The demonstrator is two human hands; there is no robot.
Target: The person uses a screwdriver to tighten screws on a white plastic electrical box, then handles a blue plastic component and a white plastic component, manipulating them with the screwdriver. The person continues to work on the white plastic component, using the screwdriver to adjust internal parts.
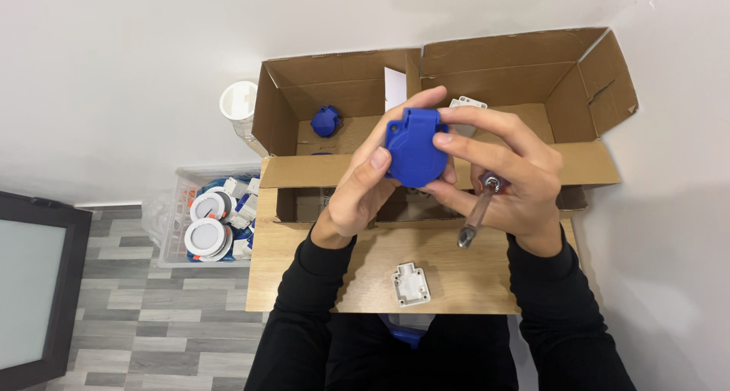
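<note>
Beyond the wooden table's [304, 284] left edge, on the grey floor, a clear plastic crate [176, 208] holds round white fittings and small white and blue parts, and a white cup-like piece [239, 100] stands behind it by the wall. Along the table's far edge sits an open cardboard box [517, 79] with a divider; a spare blue part [325, 121] lies in its left compartment and a white piece [468, 102] shows in the right one, mostly hidden by fingers.

Above the box's near flap, the left hand [357, 193] pinches the blue socket cover [414, 149] with thumb pressed on its face and fingers curled behind its top. The right hand [506, 182] closes on the cover's right rim with fingertips, while the same palm also clamps a screwdriver [477, 212], its clear handle pointing down toward the table's near edge. How firmly the tool is trapped is hard to judge, since the fingers cover its shaft.

Near the table's front edge lies a white housing [411, 284], apart from both hands.

Risk, as I judge it: the right hand does two jobs, so a shift of fingers on the cover could let the screwdriver slip and fall onto the housing or off the edge.
</note>
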